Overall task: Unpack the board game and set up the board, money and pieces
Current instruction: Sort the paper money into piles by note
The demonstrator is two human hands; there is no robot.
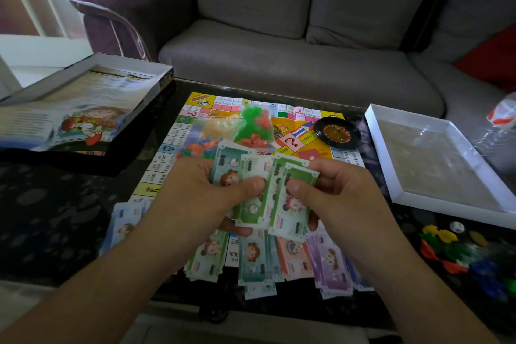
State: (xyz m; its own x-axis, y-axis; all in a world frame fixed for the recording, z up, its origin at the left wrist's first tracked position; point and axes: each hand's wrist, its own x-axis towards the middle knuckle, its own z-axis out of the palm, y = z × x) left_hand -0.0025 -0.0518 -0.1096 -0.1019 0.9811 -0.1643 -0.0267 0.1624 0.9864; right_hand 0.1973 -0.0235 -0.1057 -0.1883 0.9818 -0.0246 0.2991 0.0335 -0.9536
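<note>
Now sorting | left hand [195,193] and right hand [340,190] are pinching fanned banknotes [268,193] above the game board [167,148] | thin, light, slippery; thumbs are gripping mid-note

A grey sofa [279,64] with a purple armrest [131,5] stands behind the dark table [55,204].

We find bare table [55,204] at the left edge; bags [252,126] and roulette wheel [337,131] crowd the board [167,170], tray [391,176] blocks the right.
</note>
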